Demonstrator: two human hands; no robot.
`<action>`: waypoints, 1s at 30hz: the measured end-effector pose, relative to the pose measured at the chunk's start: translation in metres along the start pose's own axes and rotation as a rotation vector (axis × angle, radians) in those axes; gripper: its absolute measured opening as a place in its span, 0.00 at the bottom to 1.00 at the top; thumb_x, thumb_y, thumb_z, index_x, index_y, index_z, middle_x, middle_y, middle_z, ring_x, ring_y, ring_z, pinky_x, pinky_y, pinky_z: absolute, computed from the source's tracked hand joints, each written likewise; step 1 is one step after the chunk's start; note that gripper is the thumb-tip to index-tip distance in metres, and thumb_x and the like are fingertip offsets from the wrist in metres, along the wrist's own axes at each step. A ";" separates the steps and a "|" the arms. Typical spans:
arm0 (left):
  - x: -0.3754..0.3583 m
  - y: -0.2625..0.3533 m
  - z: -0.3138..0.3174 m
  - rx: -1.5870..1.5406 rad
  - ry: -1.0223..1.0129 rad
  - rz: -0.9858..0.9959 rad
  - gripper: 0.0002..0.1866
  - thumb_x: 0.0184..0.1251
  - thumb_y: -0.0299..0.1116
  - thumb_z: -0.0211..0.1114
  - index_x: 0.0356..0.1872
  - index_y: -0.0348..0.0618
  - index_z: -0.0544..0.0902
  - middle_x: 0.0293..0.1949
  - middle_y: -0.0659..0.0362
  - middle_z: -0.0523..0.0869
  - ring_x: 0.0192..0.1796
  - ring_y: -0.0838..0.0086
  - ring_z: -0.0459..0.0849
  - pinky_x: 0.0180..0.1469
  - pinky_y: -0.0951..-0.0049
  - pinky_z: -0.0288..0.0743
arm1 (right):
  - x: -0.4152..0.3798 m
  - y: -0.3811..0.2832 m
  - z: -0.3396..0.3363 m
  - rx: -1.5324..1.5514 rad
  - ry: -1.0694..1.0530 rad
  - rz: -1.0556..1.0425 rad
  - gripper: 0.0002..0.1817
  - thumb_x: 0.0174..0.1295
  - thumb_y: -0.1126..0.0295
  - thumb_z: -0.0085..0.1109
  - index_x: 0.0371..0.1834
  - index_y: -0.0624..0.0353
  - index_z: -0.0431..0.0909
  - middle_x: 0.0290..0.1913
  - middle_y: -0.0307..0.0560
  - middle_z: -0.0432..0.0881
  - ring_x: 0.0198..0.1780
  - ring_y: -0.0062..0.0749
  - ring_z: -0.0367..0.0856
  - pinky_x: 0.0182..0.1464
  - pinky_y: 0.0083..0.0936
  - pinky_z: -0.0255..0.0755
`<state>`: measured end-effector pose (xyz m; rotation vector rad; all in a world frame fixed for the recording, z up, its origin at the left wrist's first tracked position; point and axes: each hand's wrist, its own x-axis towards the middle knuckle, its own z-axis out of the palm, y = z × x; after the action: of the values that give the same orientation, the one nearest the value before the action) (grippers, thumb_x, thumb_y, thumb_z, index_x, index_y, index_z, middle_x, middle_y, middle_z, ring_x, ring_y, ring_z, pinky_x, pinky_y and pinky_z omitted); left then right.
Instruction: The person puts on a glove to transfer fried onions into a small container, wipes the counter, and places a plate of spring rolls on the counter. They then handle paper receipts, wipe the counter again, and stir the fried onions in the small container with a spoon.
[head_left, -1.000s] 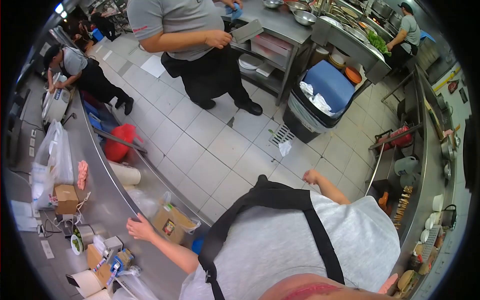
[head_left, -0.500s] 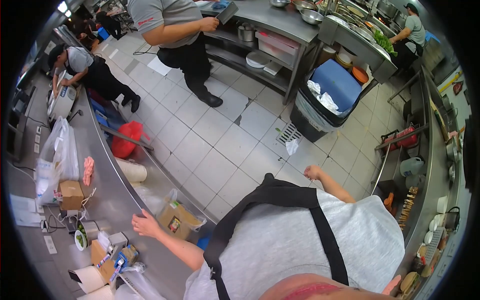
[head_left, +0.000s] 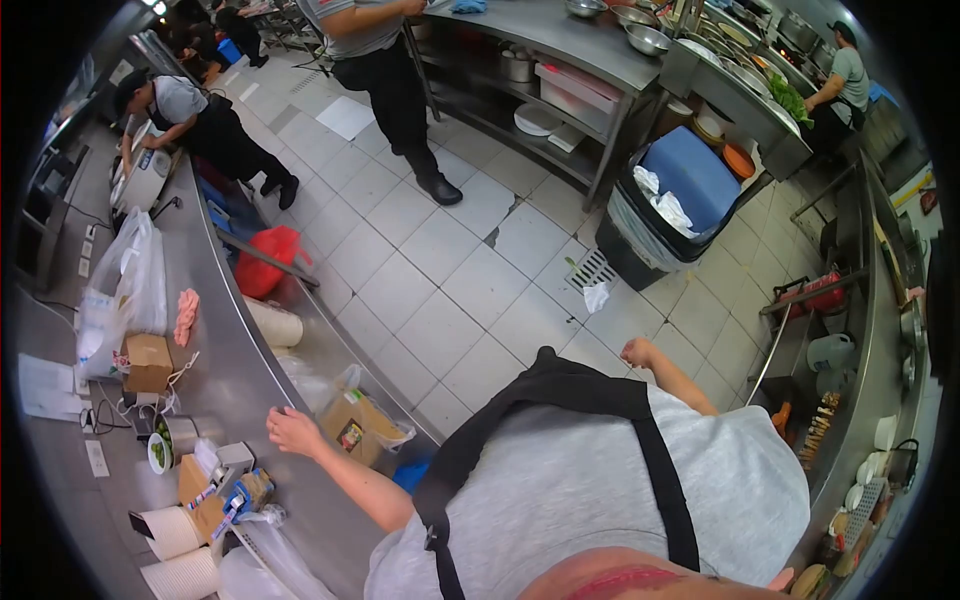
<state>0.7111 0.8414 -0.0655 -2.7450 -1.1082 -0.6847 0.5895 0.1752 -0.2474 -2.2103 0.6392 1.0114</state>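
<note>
My left hand [head_left: 292, 431] is over the long steel counter [head_left: 235, 375] at the lower left, its fingers apart and nothing in it. Whether it touches the counter edge I cannot tell. To its left on the counter are a pink cloth [head_left: 186, 317], a small cardboard box [head_left: 147, 362] and a tub of green items [head_left: 160, 450]. My right hand [head_left: 636, 352] hangs above the tiled floor [head_left: 470, 290], its fingers curled; what they hold, if anything, is too small to make out.
A bin [head_left: 655, 215] with a blue lid stands ahead, near a floor drain [head_left: 592, 272]. One person [head_left: 375, 80] stands beside the steel table [head_left: 560, 50]. Another person [head_left: 200, 125] leans over the left counter. A third person [head_left: 847, 85] is at the back right.
The view has shifted, so the room appears moved slightly right. The standing person no longer shows the dark flat object held earlier. My hands keep nearly the same pose.
</note>
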 end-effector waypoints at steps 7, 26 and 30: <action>-0.004 0.008 -0.010 0.005 -0.001 -0.012 0.15 0.61 0.40 0.55 0.49 0.50 0.73 0.51 0.61 0.74 0.52 0.60 0.71 0.48 0.55 0.67 | -0.019 -0.001 0.005 0.093 0.091 -0.086 0.14 0.52 0.62 0.51 0.21 0.62 0.77 0.20 0.49 0.79 0.23 0.34 0.79 0.23 0.34 0.70; -0.003 0.008 -0.012 0.007 -0.010 -0.018 0.15 0.60 0.40 0.56 0.47 0.50 0.73 0.51 0.60 0.74 0.53 0.60 0.71 0.49 0.56 0.67 | -0.008 -0.002 0.017 0.095 0.049 -0.027 0.11 0.50 0.62 0.56 0.28 0.58 0.79 0.22 0.42 0.78 0.21 0.28 0.76 0.22 0.26 0.69; -0.003 0.008 -0.011 0.007 0.019 -0.005 0.15 0.59 0.41 0.56 0.46 0.50 0.74 0.51 0.61 0.75 0.53 0.60 0.72 0.47 0.55 0.68 | -0.006 -0.005 0.015 0.056 0.016 -0.009 0.08 0.51 0.64 0.58 0.29 0.56 0.78 0.21 0.38 0.77 0.20 0.22 0.74 0.19 0.21 0.65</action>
<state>0.7102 0.8306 -0.0565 -2.7256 -1.1117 -0.7045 0.5814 0.1898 -0.2488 -2.1725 0.6566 0.9611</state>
